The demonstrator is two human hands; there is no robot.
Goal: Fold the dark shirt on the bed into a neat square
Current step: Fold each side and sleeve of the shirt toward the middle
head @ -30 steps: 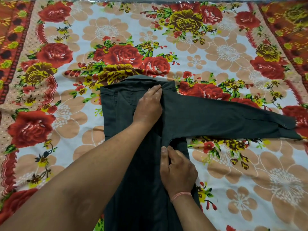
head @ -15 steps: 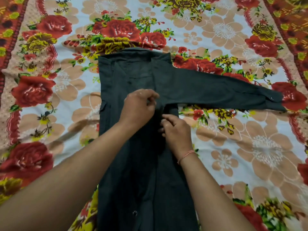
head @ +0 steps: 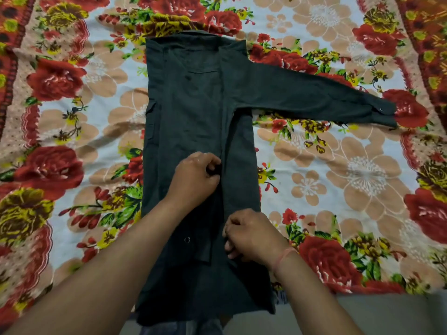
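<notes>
Head view — left hand (head: pixel 196 176) and right hand (head: pixel 251 235), pinch-grip on dark shirt (head: pixel 193 105) — fingertips hidden.

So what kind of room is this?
Probably a bedroom at home. The dark shirt lies flat on a big floral bedsheet, and the sheet ends at a straight edge at the bottom of the view, like a bed's side.

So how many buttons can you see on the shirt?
2. One button sits low on the shirt, left of the right hand. A second button is on the cuff of the sleeve lying out to the right. More may be hidden under folds or hands.
</notes>
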